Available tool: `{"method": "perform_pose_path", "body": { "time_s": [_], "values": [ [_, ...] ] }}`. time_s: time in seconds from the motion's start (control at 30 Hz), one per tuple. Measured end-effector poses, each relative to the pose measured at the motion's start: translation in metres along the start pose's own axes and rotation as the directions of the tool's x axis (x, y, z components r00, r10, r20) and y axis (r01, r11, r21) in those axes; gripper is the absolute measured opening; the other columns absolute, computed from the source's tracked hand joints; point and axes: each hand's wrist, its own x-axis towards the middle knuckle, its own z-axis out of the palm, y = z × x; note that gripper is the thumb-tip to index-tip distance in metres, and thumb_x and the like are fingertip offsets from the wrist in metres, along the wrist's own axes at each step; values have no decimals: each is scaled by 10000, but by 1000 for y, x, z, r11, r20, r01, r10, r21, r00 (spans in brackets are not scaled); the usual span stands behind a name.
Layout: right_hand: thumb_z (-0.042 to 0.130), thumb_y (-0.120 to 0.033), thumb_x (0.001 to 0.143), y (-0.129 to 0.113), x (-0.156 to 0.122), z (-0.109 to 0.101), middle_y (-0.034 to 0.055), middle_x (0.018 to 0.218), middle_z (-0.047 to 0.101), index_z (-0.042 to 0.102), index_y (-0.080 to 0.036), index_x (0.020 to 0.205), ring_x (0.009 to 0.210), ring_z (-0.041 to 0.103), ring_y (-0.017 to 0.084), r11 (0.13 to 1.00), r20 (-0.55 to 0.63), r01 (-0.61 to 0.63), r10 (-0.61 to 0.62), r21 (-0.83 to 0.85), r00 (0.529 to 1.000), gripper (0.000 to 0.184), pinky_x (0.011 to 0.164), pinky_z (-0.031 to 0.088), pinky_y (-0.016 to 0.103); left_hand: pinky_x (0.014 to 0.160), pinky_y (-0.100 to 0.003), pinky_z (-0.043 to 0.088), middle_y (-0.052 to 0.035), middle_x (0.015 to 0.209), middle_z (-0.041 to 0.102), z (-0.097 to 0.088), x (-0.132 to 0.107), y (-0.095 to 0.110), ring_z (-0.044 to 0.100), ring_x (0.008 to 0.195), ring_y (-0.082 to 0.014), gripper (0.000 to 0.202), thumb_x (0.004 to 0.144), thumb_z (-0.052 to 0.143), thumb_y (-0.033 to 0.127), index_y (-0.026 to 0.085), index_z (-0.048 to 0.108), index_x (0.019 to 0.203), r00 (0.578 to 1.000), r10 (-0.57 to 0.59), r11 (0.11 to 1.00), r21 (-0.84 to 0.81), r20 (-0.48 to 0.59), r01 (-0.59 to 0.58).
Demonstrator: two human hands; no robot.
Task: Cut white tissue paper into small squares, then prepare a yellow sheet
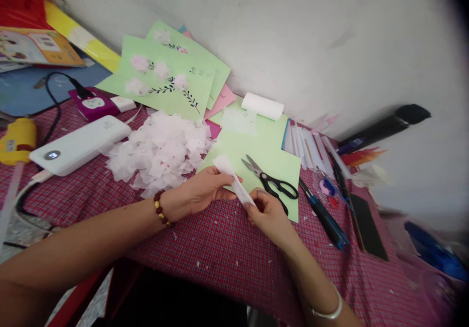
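My left hand point(200, 192), with a bead bracelet at the wrist, pinches the upper end of a folded strip of white tissue paper point(233, 178). My right hand point(268, 214), a silver bangle on its wrist, pinches the strip's lower end. The strip hangs just above the red checked tablecloth point(220, 249), at the edge of a green paper sheet point(271, 157). Black-handled scissors point(271, 180) lie on that sheet, right beside my right hand. A heap of white tissue pieces point(159, 151) sits to the left of my left hand.
Green cards with paper flowers point(164, 73) lean by the wall. A white tissue roll point(262, 105), white sticks point(306, 144), pens point(324, 214) and a dark flat case point(368, 227) lie right. A white power bank point(78, 144), purple device point(93, 103) and yellow glue gun point(16, 139) lie left.
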Motion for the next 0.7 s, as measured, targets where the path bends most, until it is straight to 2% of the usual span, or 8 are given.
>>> {"method": "perform_pose_path", "body": {
  "time_s": [0.1, 0.23, 0.3, 0.4, 0.47, 0.57, 0.63, 0.7],
  "values": [
    [642, -251, 754, -5, 0, -2, -74, 516, 497, 509, -217, 671, 422, 452, 89, 991, 35, -73, 70, 111, 997, 160, 426, 374, 222, 548, -210, 509, -52, 844, 684, 0, -1, 2, 621, 694, -131, 99, 705, 741, 161, 151, 697, 793, 999, 33, 999, 1, 2, -33],
    [710, -339, 727, -9, -1, -5, -55, 578, 584, 529, -200, 727, 394, 469, 65, 917, 142, -190, 148, 352, 979, 228, 390, 378, 200, 489, -182, 461, -31, 738, 657, 1, -1, 3, 591, 626, -109, 121, 705, 760, 194, 135, 684, 777, 998, 65, 998, 20, 13, -65],
    [741, -358, 711, -7, -1, -7, -57, 571, 590, 531, -195, 746, 382, 466, 58, 884, 160, -217, 164, 415, 973, 268, 372, 362, 185, 490, -179, 449, -28, 702, 646, 1, 0, 2, 579, 602, -100, 179, 715, 771, 267, 128, 669, 764, 997, 64, 998, -2, 30, -64],
    [759, -362, 703, -5, 0, -6, -60, 562, 587, 525, -191, 738, 376, 467, 52, 874, 162, -227, 173, 429, 972, 291, 365, 361, 174, 453, -182, 404, -35, 660, 624, 1, 1, -1, 562, 564, -102, 355, 746, 728, 473, 127, 650, 744, 996, 34, 999, -1, 82, -34],
    [746, -355, 714, -5, 0, -4, -61, 567, 584, 522, -193, 732, 381, 467, 53, 893, 155, -210, 161, 397, 975, 277, 372, 370, 177, 414, -185, 346, -36, 610, 599, 1, 1, -5, 526, 510, -96, 396, 754, 697, 511, 121, 647, 709, 995, -12, 996, 86, 103, 3],
    [693, -338, 750, -7, -1, 0, -64, 578, 570, 509, -201, 727, 395, 465, 62, 947, 142, -180, 147, 265, 979, 231, 396, 391, 195, 401, -187, 295, -19, 533, 555, 2, 0, -8, 450, 438, -70, 265, 737, 708, 326, 117, 619, 601, 997, -45, 970, 242, 58, 30],
    [649, -337, 785, -7, 0, -4, -51, 605, 572, 518, -202, 742, 437, 492, 83, 989, 137, -108, 94, 99, 986, 193, 434, 425, 218, 403, -188, 306, -11, 533, 553, 2, 1, -8, 453, 446, -75, 157, 714, 673, 185, 123, 614, 583, 1000, -24, 967, 254, 5, 22],
    [605, -333, 827, -6, 0, -17, 0, 725, 631, 578, -192, 861, 572, 581, 130, 990, 80, 41, -30, -135, 996, 148, 556, 502, 273, 431, -191, 367, -19, 607, 601, 0, 3, -4, 512, 514, -98, 71, 719, 628, 124, 131, 647, 651, 1000, -6, 977, 213, -28, 12]
  ]
}}
